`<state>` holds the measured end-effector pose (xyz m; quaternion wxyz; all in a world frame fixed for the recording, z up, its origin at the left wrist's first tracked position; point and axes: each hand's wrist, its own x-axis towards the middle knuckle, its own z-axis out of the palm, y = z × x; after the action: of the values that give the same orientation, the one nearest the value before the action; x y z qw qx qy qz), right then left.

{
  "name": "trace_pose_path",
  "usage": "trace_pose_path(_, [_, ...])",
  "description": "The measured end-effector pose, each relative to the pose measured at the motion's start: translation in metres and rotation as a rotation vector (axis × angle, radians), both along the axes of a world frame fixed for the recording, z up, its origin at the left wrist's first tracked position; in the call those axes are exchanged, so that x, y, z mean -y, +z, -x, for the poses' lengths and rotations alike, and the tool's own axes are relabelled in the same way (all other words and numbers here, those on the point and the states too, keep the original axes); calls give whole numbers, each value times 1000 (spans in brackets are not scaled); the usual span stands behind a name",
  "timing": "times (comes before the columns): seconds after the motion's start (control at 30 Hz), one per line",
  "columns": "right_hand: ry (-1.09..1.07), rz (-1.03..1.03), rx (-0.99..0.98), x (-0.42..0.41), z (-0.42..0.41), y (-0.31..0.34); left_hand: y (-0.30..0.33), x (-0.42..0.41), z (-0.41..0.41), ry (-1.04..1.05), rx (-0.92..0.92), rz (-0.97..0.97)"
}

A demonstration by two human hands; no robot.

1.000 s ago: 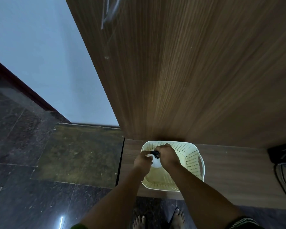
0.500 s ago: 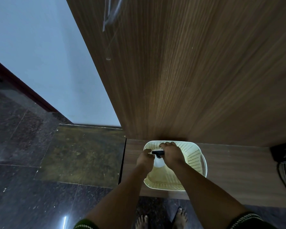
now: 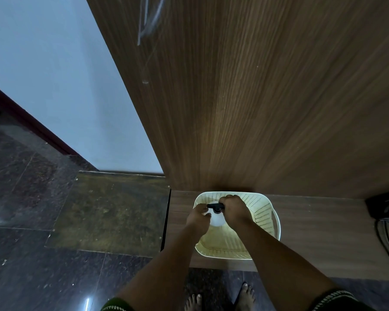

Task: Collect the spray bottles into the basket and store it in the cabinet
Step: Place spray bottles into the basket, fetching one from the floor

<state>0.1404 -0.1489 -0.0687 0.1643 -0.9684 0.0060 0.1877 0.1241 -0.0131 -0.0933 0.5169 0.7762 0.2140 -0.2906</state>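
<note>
- Looking down from the head view, both hands meet over a cream perforated plastic basket (image 3: 265, 215) with a loop handle on its right side.
- Basket position: it stands on a low brown wood-grain shelf (image 3: 319, 239), its far rim against the tall wood-grain cabinet panel (image 3: 256, 97) behind it.
- Task item: 1 white plastic spray bottle with a black trigger head (image 3: 216, 217) is held upright inside the basket, toward its far-left corner. Whether its base touches the basket floor cannot be told.
- Left hand (image 3: 199, 216): fingers curled around the left side of the bottle body, grasping it.
- Right hand (image 3: 235, 211): clenched over the black trigger head, covering its right end.
- Both forearms reach in from the lower edge of the view; dark sleeves with pale trim show at the bottom corners.
- Floor: dark polished stone tiles (image 3: 32, 254) with a duller greenish slab (image 3: 108, 212) to the left of the shelf; 2 bare feet (image 3: 220, 299) stand on the floor in front of the shelf.
- Right edge: a black device with trailing black cables (image 3: 386, 212) rests on the shelf, well apart from the basket.
- Left background: a pale blue wall (image 3: 54, 86) with a dark red skirting strip.
</note>
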Motion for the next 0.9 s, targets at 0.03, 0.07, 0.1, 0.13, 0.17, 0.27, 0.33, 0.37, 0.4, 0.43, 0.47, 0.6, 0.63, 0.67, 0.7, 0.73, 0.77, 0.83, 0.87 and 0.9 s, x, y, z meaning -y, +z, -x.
trace_pose_path(0.03, [0, 5, 7, 0, 1, -1, 1, 0, 1, 0, -1, 0])
trace_pose_path(0.07, [5, 11, 10, 1, 1, -2, 2, 0, 1, -2, -1, -2])
trace_pose_path(0.1, [10, 15, 10, 1, 2, -2, 2, 0, 1, -3, 0, -3])
trace_pose_path(0.13, [12, 19, 6, 1, 2, -2, 1, 0, 2, -7, 3, -5])
trace_pose_path(0.17, [12, 21, 4, 1, 2, -2, 1, -1, 2, -11, 6, -8])
trace_pose_path(0.27, [6, 14, 13, 4, 4, -2, 2, -1, 3, -22, 5, -14])
trace_pose_path(0.33, [-2, 7, 32, 6, 6, -2, 5, -2, 3, -24, 0, -10])
trace_pose_path(0.37, [-6, 1, 43, 6, 7, -2, 6, -2, 4, -24, 0, -6])
trace_pose_path(0.4, [-9, -8, 51, 6, 7, -2, 8, -2, 4, -26, -1, -2])
trace_pose_path(0.43, [-11, -16, 58, 7, 7, -1, 8, -2, 4, -26, 3, 0])
trace_pose_path(0.47, [-11, -22, 63, 7, 7, -1, 10, -1, 4, -24, 8, 0])
trace_pose_path(0.6, [-6, -26, 80, 9, 10, -1, 17, 3, 6, -9, 41, -5])
trace_pose_path(0.63, [-8, -28, 85, 10, 11, -1, 18, 4, 6, -11, 49, -4])
trace_pose_path(0.67, [-10, -31, 86, 10, 12, -1, 19, 5, 6, -25, 52, -13])
trace_pose_path(0.7, [-11, -33, 83, 10, 13, 0, 20, 5, 7, -39, 56, -25])
trace_pose_path(0.73, [-13, -35, 76, 10, 14, 1, 21, 5, 7, -49, 60, -37])
trace_pose_path(0.77, [-19, -37, 73, 10, 15, 2, 21, 5, 8, -44, 64, -40])
trace_pose_path(0.83, [-30, -40, 78, 10, 17, 4, 23, 3, 10, -43, 80, -56])
trace_pose_path(0.87, [-30, -38, 86, 11, 19, 6, 25, 3, 11, -54, 101, -75])
trace_pose_path(0.9, [-29, -33, 94, 11, 21, 8, 27, 2, 12, -52, 119, -88])
